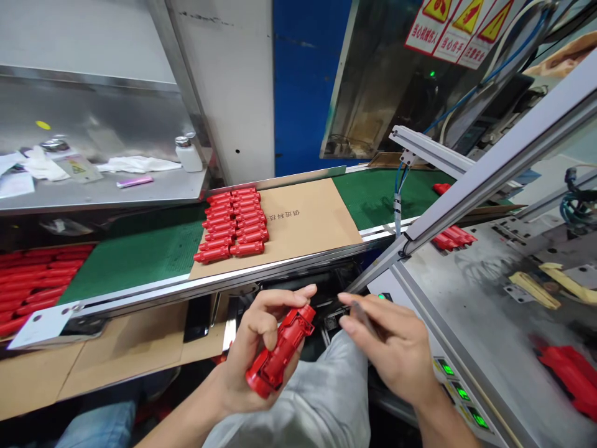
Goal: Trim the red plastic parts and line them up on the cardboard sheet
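My left hand (252, 339) is wrapped round a red plastic cylindrical housing (285, 348), held tilted above my lap. The housing has recesses and cut-outs along the side facing me, and a narrower upper end. To the right and a little apart from it, my right hand (396, 348) pinches a slim dark grey tool (365, 318). Most of the tool is hidden by the fingers, so its kind does not show. Behind the hands, rows of similar red housings (233, 224) lie on a cardboard sheet (308, 214).
A green conveyor belt (140, 255) runs across, with more red housings (32, 280) at the left. An aluminium post (489, 149) slants over the right side. On the grey machine table (466, 311) lie red parts (452, 238). A white bottle (188, 154) stands on the steel shelf.
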A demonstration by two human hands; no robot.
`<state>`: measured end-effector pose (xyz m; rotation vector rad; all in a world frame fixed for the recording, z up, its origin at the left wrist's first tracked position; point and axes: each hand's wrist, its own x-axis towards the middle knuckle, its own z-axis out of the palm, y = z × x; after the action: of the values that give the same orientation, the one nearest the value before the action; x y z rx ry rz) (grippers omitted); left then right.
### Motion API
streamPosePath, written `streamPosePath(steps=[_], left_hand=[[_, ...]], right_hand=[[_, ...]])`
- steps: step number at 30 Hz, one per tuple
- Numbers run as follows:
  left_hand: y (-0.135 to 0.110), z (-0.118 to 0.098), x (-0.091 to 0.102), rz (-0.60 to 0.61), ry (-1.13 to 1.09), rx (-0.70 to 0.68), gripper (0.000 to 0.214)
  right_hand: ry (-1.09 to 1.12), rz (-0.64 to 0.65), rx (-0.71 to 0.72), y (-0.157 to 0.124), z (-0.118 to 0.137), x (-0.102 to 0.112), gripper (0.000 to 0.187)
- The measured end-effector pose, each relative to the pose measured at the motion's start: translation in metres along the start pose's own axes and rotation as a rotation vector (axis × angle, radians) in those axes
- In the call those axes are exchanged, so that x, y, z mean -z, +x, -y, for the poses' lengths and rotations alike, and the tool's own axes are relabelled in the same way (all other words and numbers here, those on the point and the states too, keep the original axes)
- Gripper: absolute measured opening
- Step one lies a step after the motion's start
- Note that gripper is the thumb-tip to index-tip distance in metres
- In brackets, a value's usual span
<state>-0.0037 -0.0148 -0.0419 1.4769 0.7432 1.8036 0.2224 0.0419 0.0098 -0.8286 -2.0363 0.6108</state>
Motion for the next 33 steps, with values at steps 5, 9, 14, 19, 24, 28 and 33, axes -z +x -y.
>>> streamPosePath(steps=[5, 9, 14, 19, 24, 28, 33], left_hand=[[0.002, 0.001, -0.002, -0.018, -0.007, 0.039, 0.041], [0.005, 0.002, -0.004, -0.048, -0.020, 0.042, 0.039], [0.006, -0.001, -0.008, -0.047, -0.012, 0.052, 0.035], [0.002, 0.002, -0.002, -0.006, 0.030, 0.015, 0.036], [-0.002, 0.010, 0.007, 0.100, 0.052, -0.047, 0.045], [-0.003, 0.012, 0.006, 0.078, 0.053, -0.052, 0.045], [-0.003, 0.015, 0.007, 0.108, 0.059, -0.071, 0.047]], right_hand=[[-0.075, -0.001, -0.016, -0.003, 0.006, 0.005, 0.044], [-0.214, 0.041, 0.127, -0.006, 0.012, 0.003, 0.052], [-0.279, 0.078, 0.156, -0.006, 0.009, -0.002, 0.054], [-0.307, 0.127, 0.201, -0.005, 0.005, -0.004, 0.057], [-0.294, 0.119, 0.209, -0.005, 0.004, -0.007, 0.056], [-0.338, 0.106, 0.209, -0.008, 0.004, -0.007, 0.057], [-0.381, 0.107, 0.236, -0.010, 0.003, -0.006, 0.054]])
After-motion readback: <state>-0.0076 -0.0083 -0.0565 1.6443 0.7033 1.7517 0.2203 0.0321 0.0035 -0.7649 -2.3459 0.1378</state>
